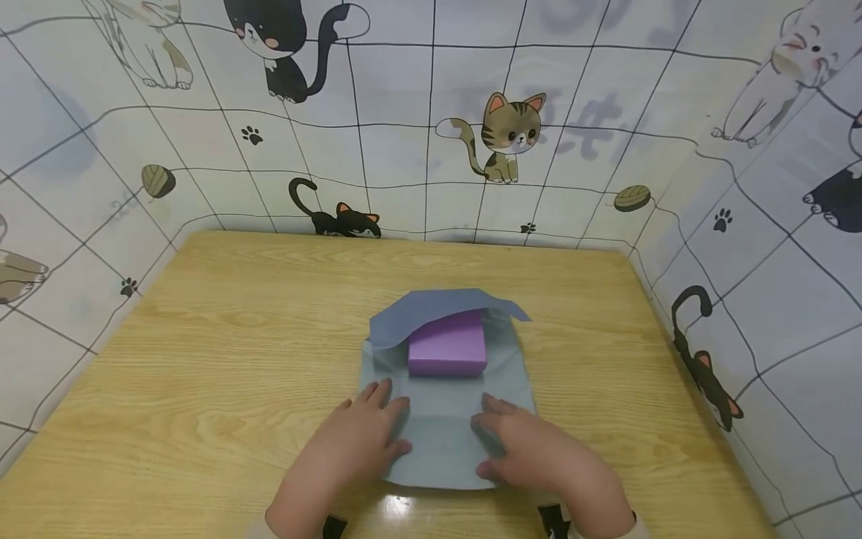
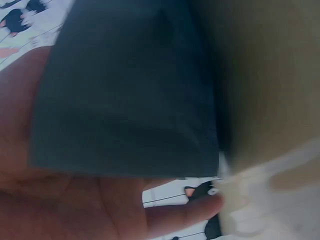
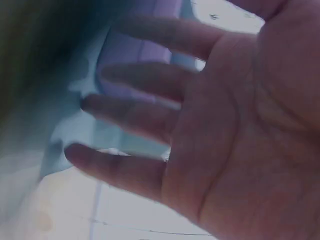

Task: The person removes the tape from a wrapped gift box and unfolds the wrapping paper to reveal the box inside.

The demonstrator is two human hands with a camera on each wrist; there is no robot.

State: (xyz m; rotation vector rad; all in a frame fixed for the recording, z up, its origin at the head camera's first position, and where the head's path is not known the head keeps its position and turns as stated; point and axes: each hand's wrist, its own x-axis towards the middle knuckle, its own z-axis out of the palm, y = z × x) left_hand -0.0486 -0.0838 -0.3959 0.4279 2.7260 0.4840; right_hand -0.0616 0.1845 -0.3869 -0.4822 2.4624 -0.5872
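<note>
A purple box [image 1: 447, 352] sits on a sheet of light blue paper [image 1: 441, 442] at the middle of the table. The paper's far end, darker blue [image 1: 420, 314], curls up over the back of the box. My left hand [image 1: 364, 434] rests at the sheet's left near side, fingers spread. On the right near side lies my right hand [image 1: 521, 445], its fingers pointing inward. In the left wrist view, the paper [image 2: 125, 100] looks dark and hides part of the palm. Spread fingers of the right hand [image 3: 210, 120] cross in front of the box [image 3: 135, 65] in the right wrist view.
The wooden table [image 1: 236, 337] runs to a white wall covering [image 1: 404, 150] with cat drawings at the back. Similar coverings flank it at left and right. Light reflects off the wood just below the paper's near edge.
</note>
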